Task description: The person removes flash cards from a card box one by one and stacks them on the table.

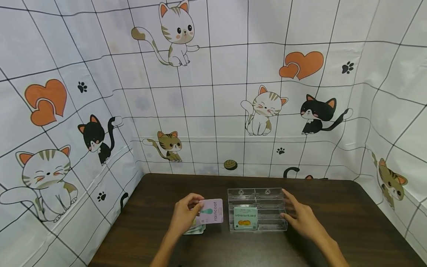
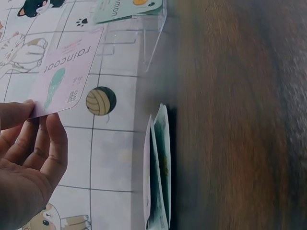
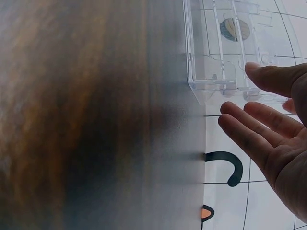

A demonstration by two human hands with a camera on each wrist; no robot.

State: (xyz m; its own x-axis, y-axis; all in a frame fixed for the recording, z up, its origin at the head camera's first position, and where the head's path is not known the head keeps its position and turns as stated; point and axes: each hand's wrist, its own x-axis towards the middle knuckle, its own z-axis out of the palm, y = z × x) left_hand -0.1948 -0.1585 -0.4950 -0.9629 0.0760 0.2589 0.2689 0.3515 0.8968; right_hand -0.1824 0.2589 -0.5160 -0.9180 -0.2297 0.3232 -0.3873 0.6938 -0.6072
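Note:
My left hand [image 1: 185, 214] pinches a pink card [image 1: 215, 212] marked "raincoat", with a teal picture, between thumb and fingers. In the left wrist view the card [image 2: 69, 72] is held up above the table. Beneath that hand lies a small pile of cards [image 1: 197, 230]. A clear plastic tiered rack [image 1: 272, 227] in two columns stands to the right. A green "persimmon" card [image 1: 245, 218] leans in its left column, at the front. My right hand [image 1: 303, 218] is at the rack's right side, fingers extended; contact is hard to tell, though its thumb reaches the rack's edge.
The dark wooden table [image 1: 160, 193] carries the rack and the cards. Behind it and along both sides hangs a white cloth [image 1: 230, 100] with grid lines and cartoon cats. The cloth meets the table's far edge close behind the rack.

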